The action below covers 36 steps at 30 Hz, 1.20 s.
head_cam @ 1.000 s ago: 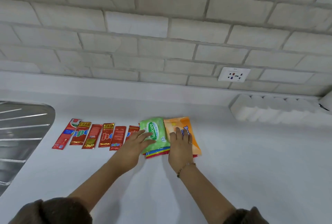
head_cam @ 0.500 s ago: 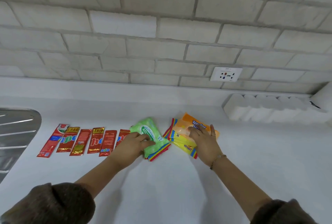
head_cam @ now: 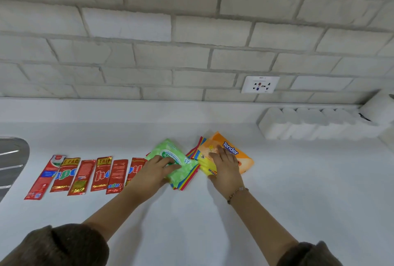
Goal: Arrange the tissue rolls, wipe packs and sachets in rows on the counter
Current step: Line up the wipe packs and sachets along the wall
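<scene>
My left hand rests on a green wipe pack that tops a small stack of packs with red, yellow and blue edges. Just to the right, my right hand lies with straight fingers on an orange wipe pack, which sits on a yellow pack and more striped ones. The two stacks nearly touch. Several red sachets lie side by side in a row left of my left hand. White tissue rolls stand in a row at the back right of the white counter.
A steel sink drainer borders the counter's left end. On the brick wall sits a power socket. Another white paper roll is at the far right edge beside the tissue rolls.
One pile of packs has been split in two: my right hand slid the orange and yellow packs to the right, while my left hand stayed on the green pack.
</scene>
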{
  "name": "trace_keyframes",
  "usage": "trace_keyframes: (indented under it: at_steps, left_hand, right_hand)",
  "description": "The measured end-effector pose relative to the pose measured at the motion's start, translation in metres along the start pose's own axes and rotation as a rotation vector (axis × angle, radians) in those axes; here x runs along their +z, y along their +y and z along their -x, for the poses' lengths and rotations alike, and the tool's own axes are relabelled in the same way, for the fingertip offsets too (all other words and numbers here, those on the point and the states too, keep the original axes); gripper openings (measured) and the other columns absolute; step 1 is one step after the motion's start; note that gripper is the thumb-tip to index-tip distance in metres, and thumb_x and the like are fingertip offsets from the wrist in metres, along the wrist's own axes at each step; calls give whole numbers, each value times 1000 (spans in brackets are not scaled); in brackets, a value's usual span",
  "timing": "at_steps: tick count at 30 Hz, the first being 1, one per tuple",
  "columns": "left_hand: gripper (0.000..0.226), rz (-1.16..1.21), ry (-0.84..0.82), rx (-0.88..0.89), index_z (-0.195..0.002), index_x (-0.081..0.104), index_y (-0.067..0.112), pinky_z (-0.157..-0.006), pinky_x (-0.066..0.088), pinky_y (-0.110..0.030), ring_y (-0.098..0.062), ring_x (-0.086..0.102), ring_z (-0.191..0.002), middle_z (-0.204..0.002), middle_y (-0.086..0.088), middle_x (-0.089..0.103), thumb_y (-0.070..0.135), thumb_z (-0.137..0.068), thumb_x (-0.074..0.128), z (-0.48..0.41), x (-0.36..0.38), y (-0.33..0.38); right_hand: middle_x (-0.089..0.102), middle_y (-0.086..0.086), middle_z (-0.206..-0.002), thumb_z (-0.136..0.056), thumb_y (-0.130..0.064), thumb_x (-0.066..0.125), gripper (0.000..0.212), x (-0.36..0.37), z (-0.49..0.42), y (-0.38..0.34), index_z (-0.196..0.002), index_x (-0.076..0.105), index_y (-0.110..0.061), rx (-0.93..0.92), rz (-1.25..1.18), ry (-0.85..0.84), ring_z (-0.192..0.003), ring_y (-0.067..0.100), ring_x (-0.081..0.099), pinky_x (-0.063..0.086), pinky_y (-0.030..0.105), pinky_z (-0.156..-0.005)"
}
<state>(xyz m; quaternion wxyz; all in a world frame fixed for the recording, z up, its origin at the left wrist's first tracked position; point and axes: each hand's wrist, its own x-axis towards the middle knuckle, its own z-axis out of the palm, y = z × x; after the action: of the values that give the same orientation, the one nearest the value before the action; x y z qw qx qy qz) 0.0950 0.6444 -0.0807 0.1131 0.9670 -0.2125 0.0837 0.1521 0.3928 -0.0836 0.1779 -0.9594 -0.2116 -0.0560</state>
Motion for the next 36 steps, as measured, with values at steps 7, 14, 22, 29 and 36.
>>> trace_keyframes:
  at_steps: [7,14,22,29,36]
  left_hand:
    - [63,-32,56,-14,-110,65,24,-67,53,-26,-20,62,-83,-102,2,68,13,-53,88,-33,7,5]
    - [64,-68,77,-89,-106,68,24,-54,52,-26,-24,65,-79,-99,2,69,12,-46,90,-64,15,14]
    - [61,-7,138,-144,-113,64,27,-51,49,-25,-22,60,-85,-104,5,66,14,-58,84,-77,28,17]
    - [50,13,263,-178,-130,50,22,-100,39,-47,-22,45,-107,-124,-2,59,11,-81,53,-66,58,22]
    - [53,39,264,-232,-135,43,19,-113,17,-50,-22,44,-117,-129,-2,56,13,-83,41,-62,61,27]
  right_hand:
    - [33,14,-149,-65,3,68,66,-16,-30,40,-127,51,-12,-13,87,-79,-140,34,25,16,53,-114]
    - [12,8,-157,-72,16,47,84,-44,-74,77,-147,19,-9,-53,254,-255,-146,26,8,5,50,-117]
    - [21,3,-155,-72,19,45,79,-54,-105,117,-143,25,-11,-118,325,-271,-145,20,14,12,46,-117]
    - [33,11,-150,-60,18,62,92,-38,-95,109,-135,44,-30,-499,530,-153,-140,40,22,5,68,-102]
    - [27,9,-153,-81,-2,65,54,-35,-99,102,-130,51,-20,-425,341,-269,-144,31,12,-8,51,-109]
